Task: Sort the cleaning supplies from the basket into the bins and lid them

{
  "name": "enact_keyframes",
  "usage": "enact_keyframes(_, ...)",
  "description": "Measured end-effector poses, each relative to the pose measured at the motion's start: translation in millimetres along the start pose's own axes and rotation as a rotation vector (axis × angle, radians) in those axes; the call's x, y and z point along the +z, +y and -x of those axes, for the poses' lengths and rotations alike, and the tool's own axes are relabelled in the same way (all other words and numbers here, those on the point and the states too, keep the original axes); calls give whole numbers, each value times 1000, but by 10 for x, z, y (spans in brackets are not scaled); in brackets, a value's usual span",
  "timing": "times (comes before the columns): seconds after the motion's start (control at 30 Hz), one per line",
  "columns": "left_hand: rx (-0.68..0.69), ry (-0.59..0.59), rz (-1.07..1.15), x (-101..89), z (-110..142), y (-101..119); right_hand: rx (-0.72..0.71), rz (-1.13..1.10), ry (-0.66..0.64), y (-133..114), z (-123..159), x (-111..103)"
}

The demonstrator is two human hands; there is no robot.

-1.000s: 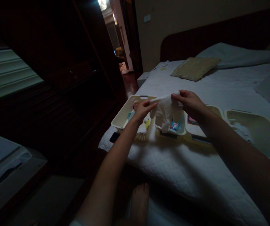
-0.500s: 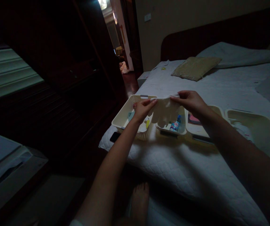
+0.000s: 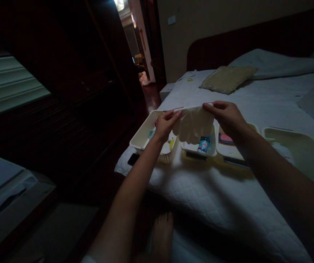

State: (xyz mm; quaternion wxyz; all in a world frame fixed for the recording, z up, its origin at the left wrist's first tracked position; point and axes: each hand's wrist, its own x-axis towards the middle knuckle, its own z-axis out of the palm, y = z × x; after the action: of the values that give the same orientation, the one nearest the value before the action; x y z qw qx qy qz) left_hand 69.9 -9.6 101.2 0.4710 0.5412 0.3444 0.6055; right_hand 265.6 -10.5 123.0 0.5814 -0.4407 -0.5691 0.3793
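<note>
A thin, pale, slightly see-through sheet [image 3: 194,124] with a wavy lower edge hangs between my two hands. My left hand [image 3: 165,126] pinches its upper left corner, and my right hand [image 3: 226,115] pinches the upper right corner. Its top edge is stretched nearly straight. Behind and below it stands a cream basket [image 3: 214,151] with a blue-labelled bottle [image 3: 203,144] inside, whose top the sheet partly covers. Near my left hand is a perforated cream basket [image 3: 142,137] holding a yellow item [image 3: 171,143] and other small things.
To the right are a basket with a pink item [image 3: 225,138] and a larger basket [image 3: 307,157] with white stuff in it. A dark phone [image 3: 133,159] lies at the bed's corner. A beige cushion [image 3: 228,79] rests farther back on the white bed [image 3: 184,182].
My hands have spread apart slightly and risen. The crumpled sheet now hangs flatter and wider, covering the bottle's cap.
</note>
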Motion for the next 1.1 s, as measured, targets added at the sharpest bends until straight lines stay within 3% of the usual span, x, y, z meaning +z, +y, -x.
enact_keyframes(0.23, 17, 17, -39, 4, 6, -6, 0, -24, -73, -53, 27, 1)
enact_keyframes(0.73, -2, -31, -39, 14, 16, 8, -12, 21, -57, -5, -4, 26)
enact_keyframes(0.97, -47, 62, -80, 0, 6, -39, 55, 39, 1, 82, -17, 16)
enact_keyframes(1.1, -81, 80, -92, -7, 11, -42, 100, 18, -64, 141, -6, 5)
